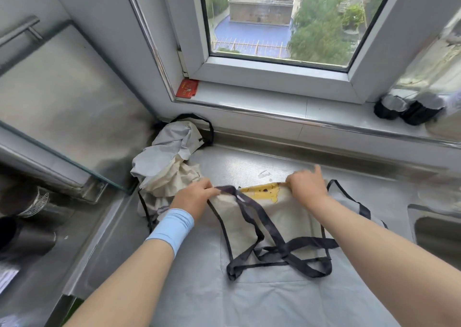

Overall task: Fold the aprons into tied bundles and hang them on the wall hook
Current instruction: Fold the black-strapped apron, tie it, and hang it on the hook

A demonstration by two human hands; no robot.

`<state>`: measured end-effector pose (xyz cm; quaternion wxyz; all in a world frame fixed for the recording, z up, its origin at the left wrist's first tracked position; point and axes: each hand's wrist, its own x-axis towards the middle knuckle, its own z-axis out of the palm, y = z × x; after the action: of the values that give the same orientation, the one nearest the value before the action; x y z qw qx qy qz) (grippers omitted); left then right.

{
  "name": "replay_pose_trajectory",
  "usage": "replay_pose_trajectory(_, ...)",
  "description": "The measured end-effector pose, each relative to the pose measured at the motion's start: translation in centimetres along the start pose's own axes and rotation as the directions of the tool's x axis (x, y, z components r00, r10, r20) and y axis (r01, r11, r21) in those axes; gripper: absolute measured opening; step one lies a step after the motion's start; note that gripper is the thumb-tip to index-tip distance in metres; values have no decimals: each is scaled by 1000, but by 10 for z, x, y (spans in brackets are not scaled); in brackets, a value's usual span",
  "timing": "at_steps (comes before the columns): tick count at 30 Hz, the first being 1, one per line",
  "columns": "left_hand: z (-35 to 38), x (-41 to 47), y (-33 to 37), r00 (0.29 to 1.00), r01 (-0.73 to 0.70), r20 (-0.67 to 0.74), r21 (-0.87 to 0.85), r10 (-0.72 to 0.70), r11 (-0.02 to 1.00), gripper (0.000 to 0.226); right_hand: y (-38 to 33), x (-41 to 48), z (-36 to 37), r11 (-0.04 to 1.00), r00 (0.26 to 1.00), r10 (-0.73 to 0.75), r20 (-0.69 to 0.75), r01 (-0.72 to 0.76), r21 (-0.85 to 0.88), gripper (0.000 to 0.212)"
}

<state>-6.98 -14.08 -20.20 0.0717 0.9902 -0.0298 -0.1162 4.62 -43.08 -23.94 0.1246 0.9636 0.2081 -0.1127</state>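
A beige apron [287, 222] with dark trim and a yellow print lies partly folded on the steel counter [237, 162]. Its dark straps [279, 249] sprawl across it in loops. My left hand [194, 197] pinches the far left corner of the apron where a strap begins. At the far right part of that edge, beside the yellow print, my right hand [308, 185] grips the cloth. A second crumpled apron [167, 159], grey and cream with dark straps, is heaped in the back left corner. No wall hook is in view.
A grey cloth [249, 299] lies under the apron near me. The window sill [274, 102] runs behind, with foil-wrapped dark pipes [409, 108] at the right. A sink [439, 229] sits at the right, a glass panel [62, 97] and a pot [22, 237] at the left.
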Motion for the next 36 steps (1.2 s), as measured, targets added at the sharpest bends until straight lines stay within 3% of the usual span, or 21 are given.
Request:
replay_pose_trajectory(3, 1, 4, -7, 996, 4, 90, 78, -11, 997, 18, 9, -3, 2, 996, 990, 77, -116, -72, 47, 34)
replay_pose_trajectory(5, 2, 5, -2, 966, 18, 253, 152, -57, 988, 25, 7, -10, 11, 987, 969, 80, -235, -44, 155, 40)
replay_pose_trajectory(6, 4, 4, 2, 966, 25, 250, 177, -69, 984, 34, 3, -18, 15, 979, 959, 60, -278, -1, 205, 45)
replay_pose_trajectory(7, 7, 0, 8, 976, -9, 214, 227, -41, 974, 45, -2, -29, 19, 968, 945, 31, -325, 52, 245, 48)
replay_pose_trajectory(9, 9, -11, 21, 1000, 1, 11, 211, -4, 977, 61, -13, -55, 21, 939, 923, -66, -380, 186, 289, 39)
replay_pose_trajectory(11, 14, -21, 37, 989, -23, -147, 83, 35, 996, 62, -21, -85, 22, 882, 903, -199, -381, 334, 332, 20)
replay_pose_trajectory(12, 19, -27, 44, 984, -77, -153, 82, 89, 994, 61, -26, -99, 23, 844, 890, -271, -367, 402, 354, 21)
replay_pose_trajectory(14, 33, -39, 56, 984, -169, -29, 129, 174, 977, 64, -34, -121, 28, 803, 871, -393, -293, 481, 353, 37)
replay_pose_trajectory(17, 55, -57, 61, 975, -109, 202, 96, 88, 989, 81, -44, -137, 43, 846, 873, -480, -85, 486, 220, 59)
replay_pose_trajectory(18, 60, -62, 61, 963, -89, 263, 79, 65, 993, 88, -47, -137, 47, 859, 875, -481, -60, 483, 169, 56)
replay_pose_trajectory(20, 64, -72, 63, 942, -67, 334, 65, 42, 996, 99, -51, -137, 52, 867, 870, -482, -108, 491, 83, 31)
replay_pose_trajectory(23, 57, -78, 65, 938, -62, 346, 86, 28, 994, 98, -57, -137, 49, 882, 869, -457, -189, 471, 33, 14)
replay_pose_trajectory(25, 47, -79, 66, 962, -61, 274, 143, 20, 988, 82, -63, -144, 37, 879, 873, -421, -244, 460, 127, 12)
replay_pose_trajectory(27, 39, -78, 66, 998, -5, 61, 119, -2, 993, 57, -70, -151, 24, 854, 873, -402, -275, 466, 233, 24)
replay_pose_trajectory(29, 34, -74, 68, 987, -8, -163, 55, 17, 998, 45, -80, -160, 11, 807, 875, -452, -174, 485, 337, 23)
replay_pose_trajectory(30, 34, -72, 69, 979, -27, -199, 30, 32, 999, 44, -85, -164, 5, 790, 873, -484, -62, 466, 398, 21)
replay_pose_trajectory(31, 36, -70, 70, 987, -40, -158, 1, 40, 999, 47, -88, -166, 1, 784, 865, -498, 60, 420, 457, 22)
replay_pose_trajectory(33, 44, -67, 70, 994, 7, 106, -22, -5, 1000, 56, -88, -165, -5, 771, 857, -466, 218, 273, 575, 27)
replay_pose_trajectory(35, 46, -61, 65, 928, 23, 368, 109, -62, 994, 62, -78, -157, -9, 725, 913, -362, 188, 149, 672, 27)
replay_pose_trajectory(36, 46, -57, 65, 910, 13, 407, 166, -80, 986, 57, -68, -150, -10, 708, 952, -278, 130, 111, 697, 25)
